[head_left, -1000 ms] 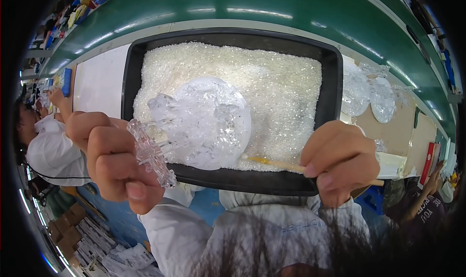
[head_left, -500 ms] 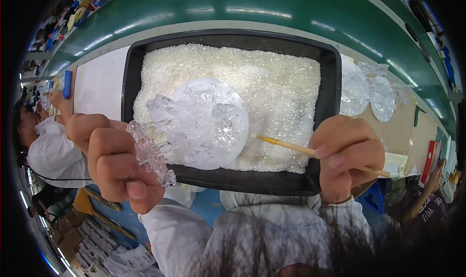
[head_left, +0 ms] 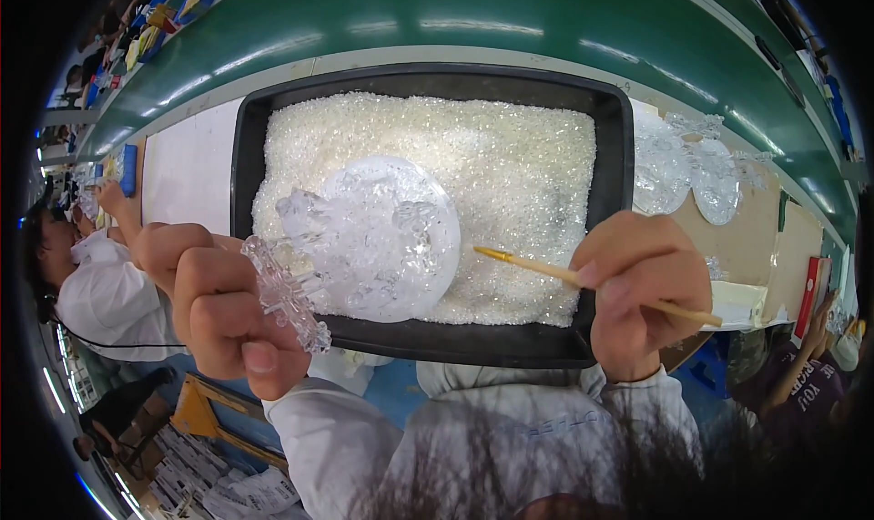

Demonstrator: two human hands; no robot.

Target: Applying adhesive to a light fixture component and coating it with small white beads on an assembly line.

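My left hand (head_left: pixel 223 310) is closed, gripping a clear ornament by its branched, snowflake-like end (head_left: pixel 284 292). Beyond my fingers, a round clear disc (head_left: pixel 428 279) with lumpy transparent figures shows over the tray; whether it is joined to the branched end or touches the granules I cannot tell. A thin paintbrush (head_left: pixel 537 270) with a pale wooden handle and yellow ferrule is pinched in my right hand (head_left: pixel 646 292). Its tip points left and lies just right of the disc's rim, apart from it.
Below both hands, a black tray (head_left: pixel 614 183) holds glittering clear granules (head_left: pixel 510 156). More clear disc ornaments (head_left: pixel 715 188) lie right of it, and a white board (head_left: pixel 189 169) lies left. A green shelf (head_left: pixel 382 28) runs behind. Another person (head_left: pixel 109 283) works at left, one (head_left: pixel 801 374) at right.
The view has shifted slightly. The gap between the brush tip and the disc's rim is a little wider; both hands keep their grips.
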